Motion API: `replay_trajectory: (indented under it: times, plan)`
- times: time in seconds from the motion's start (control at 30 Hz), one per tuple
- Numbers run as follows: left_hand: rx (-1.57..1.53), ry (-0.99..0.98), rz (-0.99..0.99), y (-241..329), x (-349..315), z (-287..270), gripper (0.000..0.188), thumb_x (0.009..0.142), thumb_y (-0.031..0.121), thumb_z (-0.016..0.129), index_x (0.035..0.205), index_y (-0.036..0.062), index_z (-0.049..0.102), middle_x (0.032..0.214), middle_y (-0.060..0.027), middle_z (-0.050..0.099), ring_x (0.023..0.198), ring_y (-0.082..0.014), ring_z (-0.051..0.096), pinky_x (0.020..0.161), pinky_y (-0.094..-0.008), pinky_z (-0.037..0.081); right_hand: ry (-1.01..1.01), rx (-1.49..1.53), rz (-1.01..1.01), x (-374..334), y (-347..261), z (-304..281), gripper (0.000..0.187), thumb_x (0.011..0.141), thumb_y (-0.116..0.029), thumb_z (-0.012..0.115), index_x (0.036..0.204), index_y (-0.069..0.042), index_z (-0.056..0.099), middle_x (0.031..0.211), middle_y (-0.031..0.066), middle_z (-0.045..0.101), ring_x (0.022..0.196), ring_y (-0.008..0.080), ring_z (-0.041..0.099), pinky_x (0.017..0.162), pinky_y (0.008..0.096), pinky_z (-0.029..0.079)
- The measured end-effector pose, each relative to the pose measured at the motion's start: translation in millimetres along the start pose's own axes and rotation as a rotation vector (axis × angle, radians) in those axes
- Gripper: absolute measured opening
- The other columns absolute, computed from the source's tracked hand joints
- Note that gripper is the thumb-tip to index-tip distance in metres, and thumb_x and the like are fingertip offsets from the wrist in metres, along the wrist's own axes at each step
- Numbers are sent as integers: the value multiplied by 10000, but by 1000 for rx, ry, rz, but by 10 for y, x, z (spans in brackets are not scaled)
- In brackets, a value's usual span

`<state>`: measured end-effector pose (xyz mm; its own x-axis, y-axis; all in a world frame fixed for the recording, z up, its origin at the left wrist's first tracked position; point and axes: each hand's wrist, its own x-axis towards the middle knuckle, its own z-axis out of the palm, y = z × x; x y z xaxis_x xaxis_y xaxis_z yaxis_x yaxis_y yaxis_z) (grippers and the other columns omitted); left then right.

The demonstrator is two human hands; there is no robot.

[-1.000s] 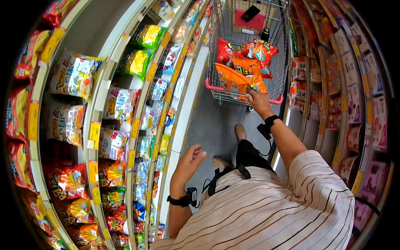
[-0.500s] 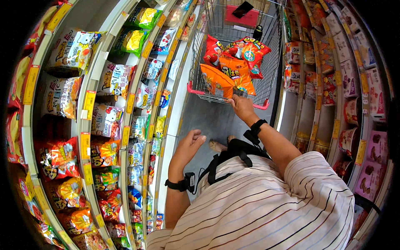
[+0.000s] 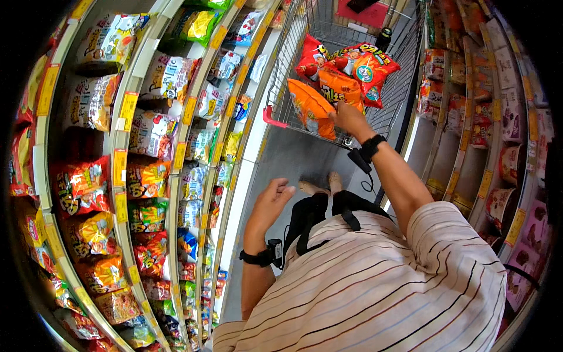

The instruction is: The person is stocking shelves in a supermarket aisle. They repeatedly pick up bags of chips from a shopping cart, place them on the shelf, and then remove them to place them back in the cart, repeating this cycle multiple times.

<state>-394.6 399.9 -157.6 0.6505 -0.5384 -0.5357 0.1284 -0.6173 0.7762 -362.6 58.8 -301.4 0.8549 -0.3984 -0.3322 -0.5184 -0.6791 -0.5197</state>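
Note:
My right hand [image 3: 350, 121] reaches over the near end of a metal shopping cart [image 3: 280, 82]. Its fingers are closed at the right edge of an orange snack bag [image 3: 309, 107], partly hiding the bag. Behind it in the cart lie a second orange bag [image 3: 340, 88], a red bag [image 3: 312, 57] and a larger red bag [image 3: 373, 70]. My left hand [image 3: 268, 206] hangs in the air in front of my body, loosely curled with the fingers a little apart and nothing in it. Both wrists wear black straps with small devices.
Left, curved shelves [image 3: 121, 170] carry several rows of snack bags. More shelves with packs and tubs [image 3: 499, 205] run along the right. A dark bottle [image 3: 384, 39] and a phone [image 3: 360, 4] on a red surface are at the cart's far end. Grey floor [image 3: 275, 154] lies between.
My right hand has moved forward from the cart's near rim onto the orange bag's edge. The cart has shifted up and right in view. My left hand stays raised and empty.

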Motion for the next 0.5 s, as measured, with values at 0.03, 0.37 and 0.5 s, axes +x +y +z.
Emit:
replay_trajectory:
  times: [0.03,0.37,0.5]
  plan:
    - [-7,3,-11,-11,-46,13,507,988,339,649,1337,-16,548,1110,-115,663,1035,-187,624,916,-314,498,-25,-18,8,58,26,68,482,915,-418,629,1141,7,639,1052,261,707,1019,436,673,848,520,538]
    - [-26,110,1,-140,-279,-297,504,992,323,639,1340,-30,544,1124,-132,661,1063,-191,625,939,-316,493,-99,-201,-32,98,3,632,300,893,-220,583,1027,-3,742,1053,236,725,1008,393,704,822,499,565]
    - [2,118,20,-214,-402,-506,507,992,323,640,1341,-32,545,1079,-114,662,1028,-182,631,916,-312,496,33,-225,-113,91,-141,607,289,900,-250,581,965,-8,726,993,230,728,959,408,706,805,503,564]
